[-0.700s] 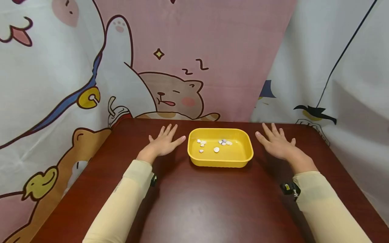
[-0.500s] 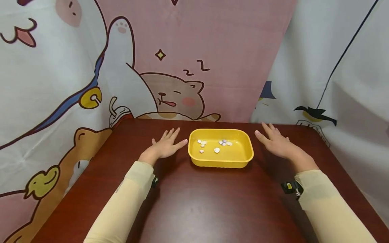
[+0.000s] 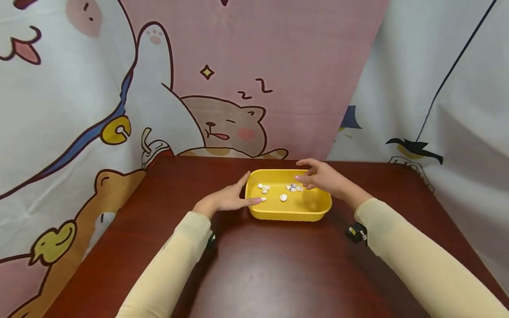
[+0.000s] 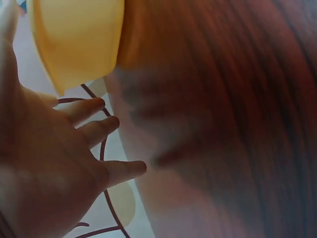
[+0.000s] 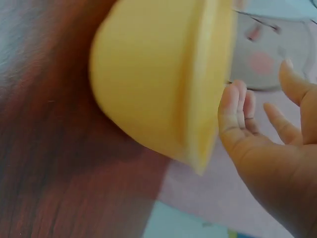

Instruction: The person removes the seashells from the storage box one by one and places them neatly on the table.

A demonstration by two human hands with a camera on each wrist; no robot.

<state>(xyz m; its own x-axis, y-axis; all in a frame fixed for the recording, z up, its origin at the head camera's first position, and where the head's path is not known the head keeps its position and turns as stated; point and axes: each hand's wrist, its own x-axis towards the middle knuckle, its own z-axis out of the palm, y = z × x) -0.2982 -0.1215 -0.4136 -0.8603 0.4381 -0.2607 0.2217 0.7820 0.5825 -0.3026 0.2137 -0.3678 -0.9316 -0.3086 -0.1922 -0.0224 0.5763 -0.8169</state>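
A yellow tray (image 3: 288, 216) stands on the table, holding small whitish pieces: several in a right cluster (image 3: 293, 187), a round one (image 3: 283, 197) near the middle and several at the left (image 3: 265, 187). My left hand (image 3: 227, 198) is at the tray's left side, thumb over the rim near a small piece, fingers spread and straight; whether it touches the rim I cannot tell. My right hand (image 3: 324, 178) hovers over the tray's right part, above the right cluster, with fingers loosely bent and nothing visible between them. In the right wrist view that hand (image 5: 277, 148) is beside the tray's rim (image 5: 198, 99).
The dark red-brown table (image 3: 254, 265) extends in front of the tray. Behind it hangs a cartoon-printed cloth (image 3: 302, 79), which also runs along the left and right sides. Both forearms, in pale yellow sleeves, reach across the table from left and right.
My right hand has moved left from beside the tray to over it, its fingers now more bent. My left hand has moved right and slightly down to the tray's left edge. The tray looks unmoved.
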